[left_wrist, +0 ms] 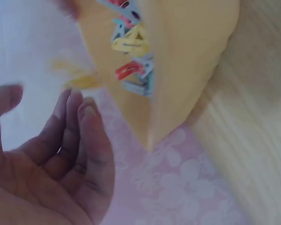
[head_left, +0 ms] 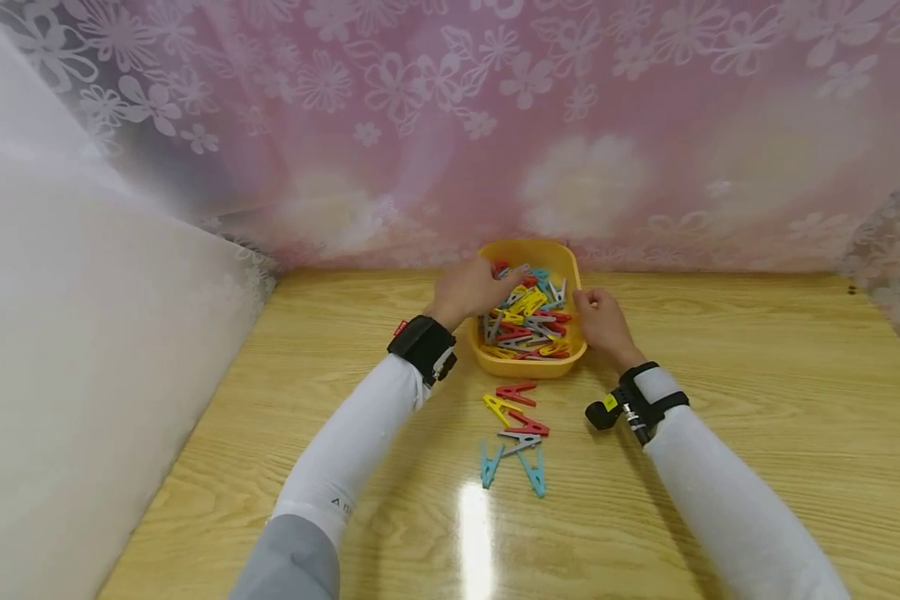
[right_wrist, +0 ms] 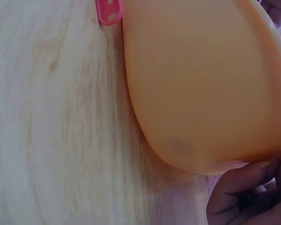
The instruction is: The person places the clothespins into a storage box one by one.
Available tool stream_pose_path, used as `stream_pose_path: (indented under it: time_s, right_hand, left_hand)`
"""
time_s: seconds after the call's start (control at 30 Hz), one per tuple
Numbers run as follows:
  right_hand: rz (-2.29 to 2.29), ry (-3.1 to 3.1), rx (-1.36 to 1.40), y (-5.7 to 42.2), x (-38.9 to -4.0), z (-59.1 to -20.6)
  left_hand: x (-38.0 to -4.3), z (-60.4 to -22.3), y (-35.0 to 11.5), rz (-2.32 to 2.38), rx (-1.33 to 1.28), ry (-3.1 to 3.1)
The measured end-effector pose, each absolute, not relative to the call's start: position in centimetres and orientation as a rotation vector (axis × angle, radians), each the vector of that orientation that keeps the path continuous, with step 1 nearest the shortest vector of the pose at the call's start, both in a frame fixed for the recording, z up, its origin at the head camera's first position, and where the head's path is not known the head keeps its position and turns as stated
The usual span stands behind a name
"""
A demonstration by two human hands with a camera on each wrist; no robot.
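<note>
A yellow plastic basket (head_left: 528,368) at the back of the table holds many red, yellow, grey and blue clothespins (head_left: 527,304). Over its left side is my left hand (head_left: 468,292). The left wrist view shows that hand's thumb and fingers (left_wrist: 96,136) spread apart, with a blurred yellow clothespin (left_wrist: 83,83) just beyond the fingertips, by the rim. My right hand (head_left: 603,321) grips the basket's right edge; in the right wrist view its curled fingers (right_wrist: 241,187) are at the basket's wall (right_wrist: 201,84).
In front of the basket, several loose clothespins lie on the wooden table (head_left: 705,350): a yellow one (head_left: 501,408), red ones (head_left: 528,425), a grey one (head_left: 523,440) and blue ones (head_left: 534,473). A pink flowered curtain (head_left: 450,150) hangs right behind the basket.
</note>
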State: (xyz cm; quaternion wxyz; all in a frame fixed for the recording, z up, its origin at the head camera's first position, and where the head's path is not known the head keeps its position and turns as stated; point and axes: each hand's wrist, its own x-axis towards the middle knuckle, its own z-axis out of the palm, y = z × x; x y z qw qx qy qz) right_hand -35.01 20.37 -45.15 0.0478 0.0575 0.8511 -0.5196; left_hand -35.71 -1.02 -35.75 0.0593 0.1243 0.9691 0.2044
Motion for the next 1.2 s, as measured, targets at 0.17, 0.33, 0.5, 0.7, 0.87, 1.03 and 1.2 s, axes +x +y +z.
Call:
stream_pose_path:
  time_s: [0.17,0.33,0.5,0.7,0.87,1.03,1.2]
  right_hand:
    - [-1.587,2.593,0.172,20.5,-35.1,-45.3]
    - [-1.567,2.606,0.17,20.6,-35.1,-45.2]
    - [-1.563,2.611,0.165,20.7,-35.1,-45.2]
    - [-1.566,2.602,0.165,20.5,-35.1,-45.2]
    - [-1.558,2.628,0.16,20.5,-35.2,-45.3]
    - [-1.579,2.645,0.137,20.6,-35.2,-45.3]
    - [-1.57,2.641,0.147,20.5,-35.2,-45.4]
  left_hand:
    - [-35.8,-36.9,-1.1,0.688,0.399,2.996]
    - [-34.9,-37.2,-2.0,0.731,0.42,3.036]
    - [-33.2,-36.9,-2.6,0.736,0.525,2.997]
    - [-29.8,-36.9,-3.6,0.649,0.682,2.862]
    - [-27.4,-37.5,-4.6,0.483,0.686,2.636]
    - [-25.5,-39.0,-4.9,0.253,0.56,2.55]
    - [-24.4,-40.9,-4.9,0.154,0.488,2.57]
